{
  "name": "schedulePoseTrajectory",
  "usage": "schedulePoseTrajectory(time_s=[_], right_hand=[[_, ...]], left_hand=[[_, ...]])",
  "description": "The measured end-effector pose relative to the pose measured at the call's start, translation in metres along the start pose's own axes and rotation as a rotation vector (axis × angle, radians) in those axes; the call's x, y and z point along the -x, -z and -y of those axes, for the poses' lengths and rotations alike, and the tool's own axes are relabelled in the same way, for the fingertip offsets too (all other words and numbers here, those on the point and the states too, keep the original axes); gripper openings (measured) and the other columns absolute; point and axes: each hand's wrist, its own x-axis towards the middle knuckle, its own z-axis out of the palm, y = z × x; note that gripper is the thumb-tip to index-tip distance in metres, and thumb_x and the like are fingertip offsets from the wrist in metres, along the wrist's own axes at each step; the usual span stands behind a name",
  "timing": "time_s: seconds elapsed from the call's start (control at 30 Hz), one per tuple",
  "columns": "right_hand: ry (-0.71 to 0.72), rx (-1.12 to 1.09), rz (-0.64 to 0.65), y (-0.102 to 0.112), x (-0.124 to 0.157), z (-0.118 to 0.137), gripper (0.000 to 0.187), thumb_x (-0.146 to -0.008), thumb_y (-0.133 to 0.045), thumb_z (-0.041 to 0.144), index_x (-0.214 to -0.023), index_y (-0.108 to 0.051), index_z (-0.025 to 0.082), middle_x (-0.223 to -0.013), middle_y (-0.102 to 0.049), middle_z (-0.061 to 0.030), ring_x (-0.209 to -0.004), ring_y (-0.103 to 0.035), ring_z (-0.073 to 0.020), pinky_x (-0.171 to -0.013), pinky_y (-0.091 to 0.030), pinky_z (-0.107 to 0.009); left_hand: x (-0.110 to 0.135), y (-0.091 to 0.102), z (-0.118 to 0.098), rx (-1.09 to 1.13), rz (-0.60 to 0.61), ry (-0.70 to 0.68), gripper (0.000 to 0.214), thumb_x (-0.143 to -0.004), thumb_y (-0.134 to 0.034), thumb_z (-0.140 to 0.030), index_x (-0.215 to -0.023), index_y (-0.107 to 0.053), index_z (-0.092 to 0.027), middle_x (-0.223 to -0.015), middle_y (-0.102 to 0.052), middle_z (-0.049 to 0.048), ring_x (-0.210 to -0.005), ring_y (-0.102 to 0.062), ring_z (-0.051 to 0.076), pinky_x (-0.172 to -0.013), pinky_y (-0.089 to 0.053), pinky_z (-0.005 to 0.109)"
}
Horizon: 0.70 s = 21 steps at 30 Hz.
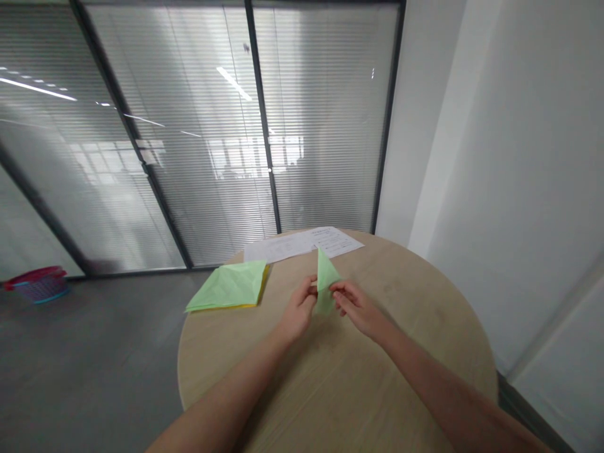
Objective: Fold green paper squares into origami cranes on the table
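Note:
A piece of light green folded paper, pointed at its top, stands between my two hands above the middle of the table. My left hand pinches its left edge, with the fingertips partly behind the paper. On the other side, my right hand grips the right edge between thumb and fingers. To the left of my hands lies a stack of green sheets, with yellow paper showing along its right and lower edges.
White printed sheets lie at the far side of the round wooden table. Beyond it stand glass partitions with blinds. A white wall is at the right. On the floor at far left sits a red and blue basket.

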Motion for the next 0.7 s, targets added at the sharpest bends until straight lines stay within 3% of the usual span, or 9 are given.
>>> schedulePoseTrajectory(time_s=[0.1,0.17,0.23,0.33,0.47,0.53,0.63,0.7], right_hand=[[0.086,0.146,-0.057,0.001,-0.002,-0.005,0.03,-0.09,-0.056,0.042,-0.109,-0.065,0.02,-0.086,-0.061,-0.0038,-0.076,-0.057,-0.0172,-0.067,-0.046,-0.029],[0.142,0.246,-0.071,0.003,-0.002,-0.005,0.027,-0.09,-0.056,0.037,-0.106,-0.068,0.02,-0.085,-0.061,-0.0039,-0.075,-0.056,-0.0168,-0.067,-0.045,-0.029],[0.177,0.313,-0.073,0.005,-0.001,-0.003,0.024,-0.089,-0.057,0.035,-0.103,-0.07,0.019,-0.085,-0.061,-0.0044,-0.073,-0.055,-0.0166,-0.066,-0.044,-0.029],[0.163,0.345,-0.145,0.009,-0.001,-0.001,0.023,-0.087,-0.06,0.036,-0.1,-0.07,0.02,-0.084,-0.06,-0.0042,-0.072,-0.055,-0.0169,-0.066,-0.045,-0.029],[0.066,0.27,-0.319,0.016,-0.004,-0.002,0.048,-0.08,-0.068,0.041,-0.123,-0.062,0.022,-0.097,-0.063,-0.0061,-0.082,-0.059,-0.0194,-0.073,-0.049,-0.032],[0.0,0.167,-0.24,0.017,-0.006,-0.003,0.052,-0.078,-0.069,0.045,-0.123,-0.062,0.02,-0.102,-0.067,-0.0084,-0.086,-0.062,-0.0211,-0.075,-0.05,-0.033],[-0.106,0.016,-0.022,0.015,-0.006,-0.003,0.04,-0.077,-0.069,0.049,-0.099,-0.071,0.016,-0.093,-0.073,-0.0103,-0.082,-0.067,-0.0235,-0.073,-0.051,-0.034],[-0.147,-0.025,0.043,0.013,-0.005,-0.002,0.037,-0.077,-0.069,0.051,-0.091,-0.072,0.016,-0.089,-0.075,-0.01,-0.079,-0.068,-0.0237,-0.071,-0.051,-0.034]], left_hand=[[-0.003,-0.001,0.003,0.198,0.049,0.155,0.044,-0.089,-0.044,-0.047,-0.113,-0.064,-0.016,-0.088,-0.071,0.0065,-0.079,-0.063,0.021,-0.072,-0.049,0.032],[-0.003,-0.002,0.002,0.219,0.063,0.213,0.048,-0.084,-0.055,-0.056,-0.106,-0.068,-0.015,-0.087,-0.071,0.0069,-0.077,-0.063,0.021,-0.071,-0.048,0.031],[-0.003,-0.002,0.0,0.182,0.059,0.216,0.047,-0.076,-0.068,-0.054,-0.101,-0.07,-0.015,-0.087,-0.072,0.0071,-0.077,-0.063,0.021,-0.07,-0.047,0.031],[-0.002,-0.001,-0.001,0.158,0.037,0.213,0.04,-0.074,-0.071,-0.049,-0.097,-0.072,-0.016,-0.084,-0.073,0.0068,-0.074,-0.063,0.021,-0.066,-0.047,0.031],[-0.002,0.003,0.002,0.203,0.068,0.252,0.031,-0.075,-0.07,-0.041,-0.093,-0.075,-0.017,-0.082,-0.075,0.0068,-0.069,-0.064,0.021,-0.066,-0.048,0.031],[-0.003,0.004,0.004,0.208,0.108,0.259,0.031,-0.073,-0.072,-0.042,-0.09,-0.076,-0.016,-0.082,-0.076,0.0074,-0.07,-0.065,0.022,-0.068,-0.049,0.032],[-0.002,0.005,0.004,0.174,0.134,0.266,0.036,-0.073,-0.073,-0.048,-0.088,-0.077,-0.016,-0.08,-0.076,0.0073,-0.07,-0.066,0.022,-0.068,-0.05,0.033],[-0.001,0.006,0.004,0.122,0.128,0.271,0.039,-0.075,-0.071,-0.053,-0.086,-0.077,-0.016,-0.077,-0.075,0.0066,-0.068,-0.065,0.022,-0.067,-0.05,0.033]])
